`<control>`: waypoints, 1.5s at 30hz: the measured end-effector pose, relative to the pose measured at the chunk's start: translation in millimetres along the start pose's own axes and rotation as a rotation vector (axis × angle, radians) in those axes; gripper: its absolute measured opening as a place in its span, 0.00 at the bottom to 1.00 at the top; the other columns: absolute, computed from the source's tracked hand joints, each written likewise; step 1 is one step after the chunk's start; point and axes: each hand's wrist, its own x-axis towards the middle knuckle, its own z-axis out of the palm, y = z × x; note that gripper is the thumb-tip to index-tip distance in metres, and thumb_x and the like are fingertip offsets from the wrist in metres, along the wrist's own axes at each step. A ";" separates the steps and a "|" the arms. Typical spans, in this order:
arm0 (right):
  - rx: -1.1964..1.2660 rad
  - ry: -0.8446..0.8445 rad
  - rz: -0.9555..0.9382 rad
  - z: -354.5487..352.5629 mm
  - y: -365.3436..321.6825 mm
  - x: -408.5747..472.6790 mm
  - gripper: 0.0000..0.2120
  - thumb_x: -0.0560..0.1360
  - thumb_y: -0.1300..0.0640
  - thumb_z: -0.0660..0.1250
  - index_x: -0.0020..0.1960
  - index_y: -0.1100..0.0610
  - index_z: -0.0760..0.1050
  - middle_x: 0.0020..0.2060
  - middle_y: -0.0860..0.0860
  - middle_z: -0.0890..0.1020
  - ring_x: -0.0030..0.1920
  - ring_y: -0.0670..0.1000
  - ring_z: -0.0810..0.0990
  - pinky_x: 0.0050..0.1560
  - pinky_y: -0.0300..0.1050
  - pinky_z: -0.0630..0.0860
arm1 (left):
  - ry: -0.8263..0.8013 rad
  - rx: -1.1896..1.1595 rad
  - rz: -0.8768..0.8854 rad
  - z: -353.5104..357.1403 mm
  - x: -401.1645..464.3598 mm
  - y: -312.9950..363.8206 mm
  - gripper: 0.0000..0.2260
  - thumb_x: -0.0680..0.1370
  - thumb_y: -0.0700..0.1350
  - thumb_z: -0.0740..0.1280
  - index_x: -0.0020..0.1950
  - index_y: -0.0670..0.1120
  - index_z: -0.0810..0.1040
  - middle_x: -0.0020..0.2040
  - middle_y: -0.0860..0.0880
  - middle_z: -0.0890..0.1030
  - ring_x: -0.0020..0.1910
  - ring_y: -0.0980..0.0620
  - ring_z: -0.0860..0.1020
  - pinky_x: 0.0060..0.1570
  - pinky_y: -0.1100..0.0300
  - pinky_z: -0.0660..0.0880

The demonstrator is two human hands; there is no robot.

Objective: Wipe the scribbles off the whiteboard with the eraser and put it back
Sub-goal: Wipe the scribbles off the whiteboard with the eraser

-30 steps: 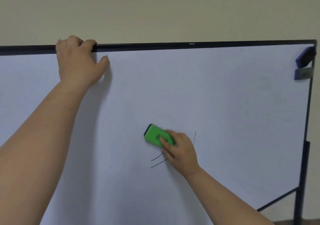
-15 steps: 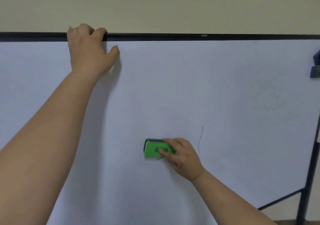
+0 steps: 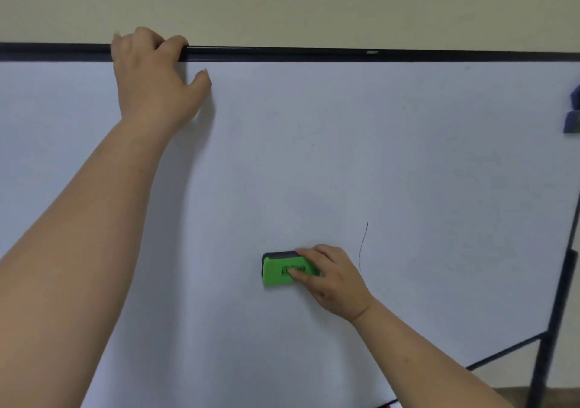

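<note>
The whiteboard (image 3: 408, 156) fills most of the view, framed in black along its top. My right hand (image 3: 332, 279) presses a green eraser (image 3: 279, 272) flat against the board, low and near the middle, fingers on its right half. One thin curved black line (image 3: 363, 244) stands on the board just right of that hand. My left hand (image 3: 153, 84) grips the board's top edge at the upper left, fingers hooked over the black frame (image 3: 314, 53).
A dark blue object (image 3: 573, 112) clings to the board's right edge, cut off by the frame. The black stand leg (image 3: 555, 329) and a diagonal brace run down at the lower right. A beige wall rises above the board.
My right hand slid the eraser down over the two short strokes at lower centre, and they are gone. Only the curved line remains. My left hand has kept its grip on the top edge.
</note>
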 end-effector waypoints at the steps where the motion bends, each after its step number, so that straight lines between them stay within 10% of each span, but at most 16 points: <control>1: 0.003 -0.028 -0.010 0.4 -0.4 -11.5 0.17 0.76 0.58 0.71 0.63 0.46 0.77 0.62 0.57 0.80 0.54 0.59 0.78 0.51 0.54 0.74 | -0.002 0.002 0.008 -0.6 -0.2 -1.3 0.25 0.74 0.58 0.62 0.66 0.46 0.76 0.59 0.39 0.73 0.63 0.38 0.68 0.76 0.43 0.48; 12: 0.029 0.394 0.927 -36.7 57.7 -17.6 0.18 0.75 0.58 0.73 0.64 0.52 0.79 0.60 0.55 0.79 0.55 0.54 0.72 0.52 0.40 0.67 | -0.005 0.006 0.010 2.9 -0.5 -1.3 0.25 0.74 0.59 0.62 0.66 0.46 0.76 0.59 0.39 0.72 0.64 0.38 0.68 0.76 0.44 0.46; 17: 0.044 0.239 0.997 -11.1 8.0 -63.3 0.19 0.76 0.49 0.69 0.66 0.51 0.76 0.57 0.57 0.80 0.49 0.59 0.77 0.46 0.44 0.73 | -0.002 0.002 0.014 1.8 -0.8 -1.9 0.26 0.74 0.59 0.61 0.66 0.45 0.76 0.59 0.38 0.72 0.64 0.38 0.68 0.76 0.43 0.46; 23: -0.012 0.070 0.586 -17.4 11.1 -50.0 0.20 0.76 0.53 0.71 0.67 0.53 0.75 0.57 0.56 0.80 0.45 0.56 0.76 0.45 0.45 0.73 | 0.010 -0.003 0.005 2.5 -1.5 -0.1 0.24 0.74 0.58 0.62 0.65 0.45 0.76 0.59 0.38 0.72 0.65 0.38 0.67 0.76 0.43 0.47; 30: 0.212 0.333 1.273 -13.7 -9.0 -65.0 0.21 0.75 0.56 0.74 0.67 0.57 0.76 0.52 0.43 0.75 0.56 0.48 0.76 0.48 0.19 0.65 | 0.005 0.003 0.018 2.4 -1.5 -2.8 0.25 0.75 0.58 0.62 0.66 0.45 0.75 0.59 0.38 0.72 0.64 0.38 0.68 0.76 0.44 0.46; 38: 0.013 0.056 0.674 -19.2 -11.5 -0.8 0.23 0.72 0.54 0.76 0.66 0.54 0.76 0.55 0.57 0.80 0.46 0.59 0.77 0.44 0.47 0.76 | -0.009 0.002 0.004 2.7 1.0 -2.0 0.26 0.74 0.59 0.62 0.66 0.45 0.76 0.59 0.38 0.72 0.64 0.38 0.68 0.77 0.44 0.45; 45: 0.012 0.228 0.684 -51.5 5.6 116.7 0.23 0.75 0.56 0.72 0.69 0.51 0.75 0.60 0.56 0.78 0.51 0.59 0.74 0.48 0.47 0.74 | -0.009 0.013 0.014 0.8 -2.5 -3.5 0.26 0.74 0.59 0.62 0.65 0.44 0.76 0.58 0.39 0.73 0.63 0.38 0.69 0.76 0.43 0.46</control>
